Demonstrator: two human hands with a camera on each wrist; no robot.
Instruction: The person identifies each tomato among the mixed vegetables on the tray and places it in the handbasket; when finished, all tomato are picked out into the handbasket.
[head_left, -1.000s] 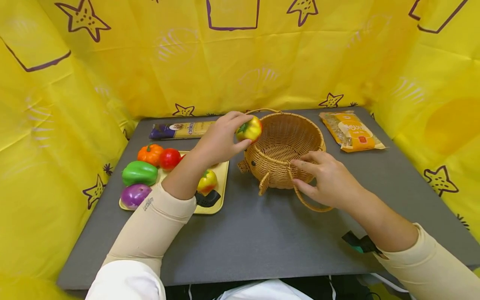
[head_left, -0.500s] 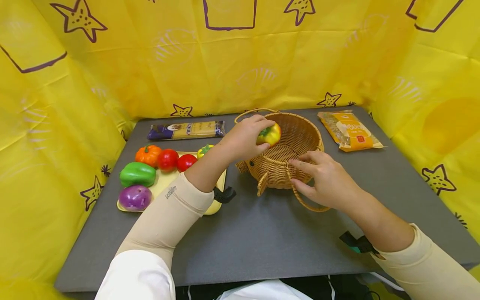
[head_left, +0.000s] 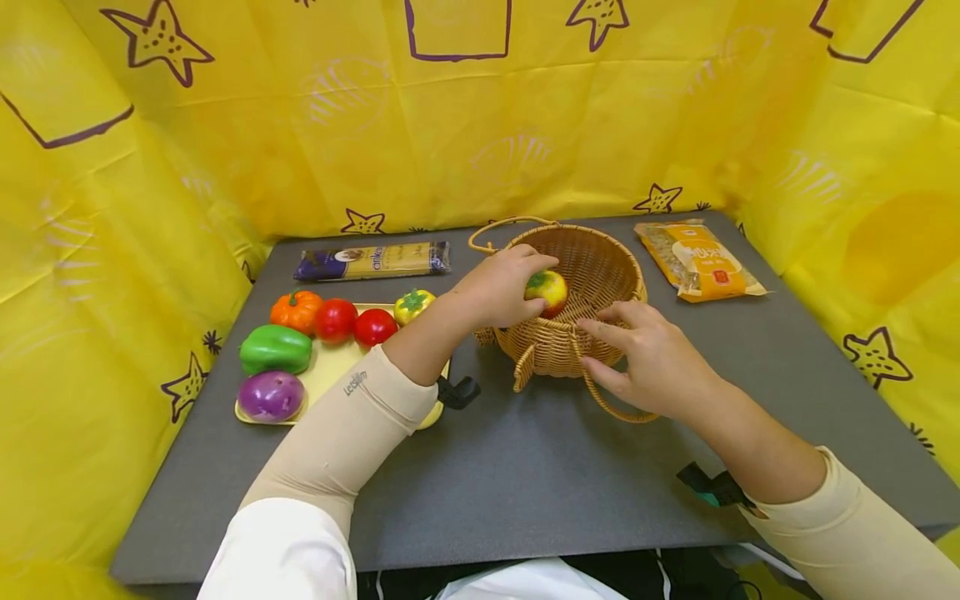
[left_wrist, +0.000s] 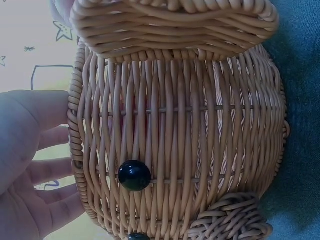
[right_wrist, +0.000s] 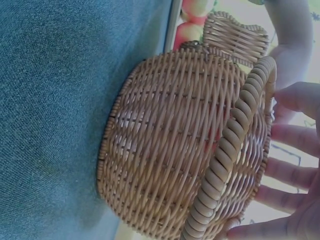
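In the head view, a wicker basket with a pig's face stands mid-table. My left hand reaches over its left rim and holds a yellow-and-red toy bell pepper inside, fingers above and thumb below it. A red patch shows dimly through the weave in both wrist views. My right hand grips the near right rim by the lowered handle, fingers over the edge and thumb outside. In the right wrist view, the fingertips meet the rim. The other handle leans out at the back.
Left of the basket, a pale yellow tray bears a purple eggplant, a green pepper, an orange pumpkin, red tomatoes and another yellow pepper. Behind lies a pasta packet; at right, an orange bag.
My left hand has carried the bell pepper rightward from outside the rim and lowered it into the basket. My right hand has stayed at the rim.
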